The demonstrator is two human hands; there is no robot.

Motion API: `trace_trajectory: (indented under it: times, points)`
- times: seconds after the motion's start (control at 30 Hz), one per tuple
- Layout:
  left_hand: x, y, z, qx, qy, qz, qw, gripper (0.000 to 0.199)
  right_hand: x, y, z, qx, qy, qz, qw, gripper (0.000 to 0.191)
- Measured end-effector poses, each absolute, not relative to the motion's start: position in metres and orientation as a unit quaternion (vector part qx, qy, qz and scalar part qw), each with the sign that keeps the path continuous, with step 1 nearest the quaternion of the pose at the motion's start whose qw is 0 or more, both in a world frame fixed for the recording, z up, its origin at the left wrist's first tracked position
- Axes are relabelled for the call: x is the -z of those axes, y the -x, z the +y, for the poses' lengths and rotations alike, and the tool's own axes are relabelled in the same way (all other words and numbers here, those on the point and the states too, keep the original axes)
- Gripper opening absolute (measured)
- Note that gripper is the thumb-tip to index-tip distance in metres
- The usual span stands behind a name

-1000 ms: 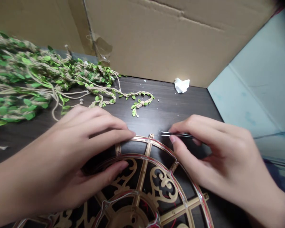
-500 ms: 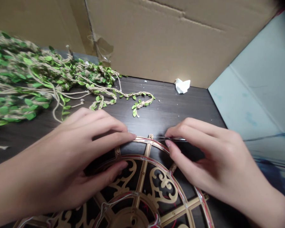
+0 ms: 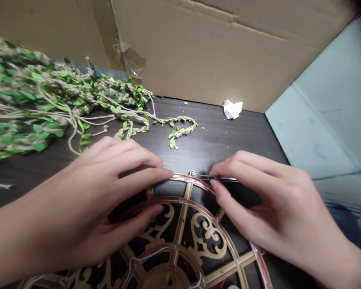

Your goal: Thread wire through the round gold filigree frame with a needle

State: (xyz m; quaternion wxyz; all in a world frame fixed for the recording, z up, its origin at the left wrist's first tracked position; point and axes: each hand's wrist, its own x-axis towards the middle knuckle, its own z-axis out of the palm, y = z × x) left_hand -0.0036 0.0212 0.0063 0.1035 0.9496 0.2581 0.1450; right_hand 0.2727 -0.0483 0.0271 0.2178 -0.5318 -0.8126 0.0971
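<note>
A gold openwork round frame [image 3: 183,214] with spokes, scrolls and rings lies on the dark table. Red and whitish wires run along its rings. My left hand [image 3: 108,196] rests over its left side, fingers stretched out; the index fingertip presses on the outer rim and the thumb sits apart, near an inner ring. In my right hand [image 3: 264,200], thumb and index finger pinch thin metal tweezers [image 3: 228,179]. Their tips point left, just right of a small tab on top of the rim. I cannot tell whether they touch the wire.
A tangled heap of braided cord garlands with green leaves [image 3: 57,96] lies at the left, one strand [image 3: 168,119] reaching toward the middle. A crumpled white paper piece [image 3: 232,109] sits before the cardboard wall [image 3: 198,56]. A pale panel [image 3: 331,100] stands at the right.
The whole view has shifted very slightly to the right. Both hands and the tweezers keep nearly the same place against the frame.
</note>
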Motion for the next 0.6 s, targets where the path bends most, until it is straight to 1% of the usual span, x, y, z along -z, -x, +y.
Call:
trace_trajectory:
  times: [0.13,0.23,0.33,0.43,0.6]
  points:
    - [-0.006,0.004,0.021,-0.144,-0.95,0.256,0.105,0.038,-0.027,-0.273,-0.049,-0.106,0.539,-0.812,0.198,0.012]
    - [-0.006,0.004,0.02,-0.146,-0.949,0.256,0.108,0.038,-0.026,-0.273,-0.048,-0.105,0.539,-0.812,0.199,0.012]
    - [-0.007,0.004,0.021,-0.158,-0.946,0.257,0.118,0.037,-0.027,-0.271,-0.05,-0.103,0.531,-0.81,0.226,0.011]
    - [-0.009,0.002,0.018,-0.197,-0.94,0.252,0.12,0.032,-0.03,-0.265,-0.054,-0.12,0.516,-0.805,0.267,0.012]
    - [-0.015,-0.001,0.005,-0.259,-0.92,0.245,0.161,0.031,-0.031,-0.249,-0.062,-0.126,0.521,-0.798,0.275,0.008]
